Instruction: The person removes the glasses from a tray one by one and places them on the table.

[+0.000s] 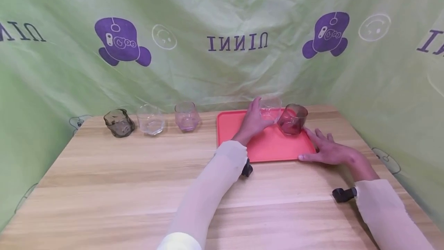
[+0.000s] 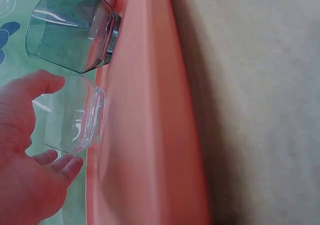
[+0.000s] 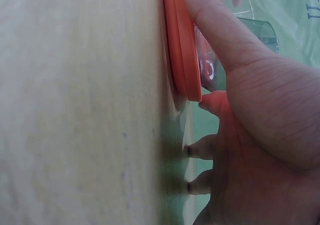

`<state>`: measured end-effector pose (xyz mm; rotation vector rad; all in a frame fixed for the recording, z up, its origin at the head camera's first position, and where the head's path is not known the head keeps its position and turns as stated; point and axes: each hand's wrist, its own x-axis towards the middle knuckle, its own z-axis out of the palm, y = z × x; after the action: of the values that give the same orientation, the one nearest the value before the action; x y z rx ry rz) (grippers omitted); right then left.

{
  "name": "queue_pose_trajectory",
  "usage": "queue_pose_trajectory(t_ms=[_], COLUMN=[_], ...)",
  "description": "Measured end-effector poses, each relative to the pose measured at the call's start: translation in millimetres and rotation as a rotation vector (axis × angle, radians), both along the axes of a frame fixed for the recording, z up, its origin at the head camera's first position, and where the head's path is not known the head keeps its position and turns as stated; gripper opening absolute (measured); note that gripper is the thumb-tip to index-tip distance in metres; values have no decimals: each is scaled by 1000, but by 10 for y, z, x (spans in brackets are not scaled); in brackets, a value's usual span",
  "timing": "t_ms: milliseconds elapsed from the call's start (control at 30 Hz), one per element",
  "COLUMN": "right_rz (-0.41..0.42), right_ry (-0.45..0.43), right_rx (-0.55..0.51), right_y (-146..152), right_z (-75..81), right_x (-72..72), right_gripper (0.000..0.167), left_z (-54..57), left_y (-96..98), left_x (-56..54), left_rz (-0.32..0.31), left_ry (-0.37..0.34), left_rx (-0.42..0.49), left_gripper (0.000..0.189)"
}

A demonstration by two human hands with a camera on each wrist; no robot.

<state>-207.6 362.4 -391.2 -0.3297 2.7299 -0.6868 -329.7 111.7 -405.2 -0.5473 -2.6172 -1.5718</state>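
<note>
My left hand (image 1: 254, 122) is curved round a clear glass (image 1: 270, 110), its thumb on one side and fingers on the other. The glass stands upright on the red tray (image 1: 267, 151), at its back. Right beside it on the tray is a dark tinted glass (image 1: 293, 119), greenish in the left wrist view. At the tray's front right corner, my right hand (image 1: 331, 151) lies with fingers spread. Its thumb (image 3: 220, 20) is along the tray edge and the index fingertip (image 3: 211, 103) touches the corner; the other fingertips reach down beside the tray.
Left of the tray, along the back of the wooden table (image 1: 138, 188), stand a smoky dark glass (image 1: 119, 123), a clear glass (image 1: 150, 120) and a pinkish glass (image 1: 187, 117). A green printed cloth (image 1: 229, 76) hangs close behind the table and along both sides.
</note>
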Motion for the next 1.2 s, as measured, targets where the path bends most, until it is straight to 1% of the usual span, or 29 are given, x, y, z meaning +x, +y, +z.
queue_pose_trajectory(t_ms=[133, 200, 367, 533, 867, 1200], right_rz=[-2, -10, -11, -2, -8, -18], right_ry=[6, 7, 5, 6, 2, 0], right_rx=[-4, 5, 10, 4, 13, 17], right_y=[-8, 6, 22, 16, 3, 5], right_z=[-11, 2, -3, -6, -19, -3], right_x=[9, 15, 24, 11, -9, 1], right_gripper=[109, 110, 110, 109, 110, 110], left_z=[25, 33, -10, -30, -73, -101], left_y=[30, 58, 92, 109, 104, 102], left_x=[-30, -38, -44, -59, -118, -134], left_rz=[-10, -15, -50, -47, -39, -56], left_ry=[0, -3, -30, -52, -68, -71], left_rx=[5, 22, 80, 127, 131, 142], left_gripper=[102, 103, 99, 97, 97, 97])
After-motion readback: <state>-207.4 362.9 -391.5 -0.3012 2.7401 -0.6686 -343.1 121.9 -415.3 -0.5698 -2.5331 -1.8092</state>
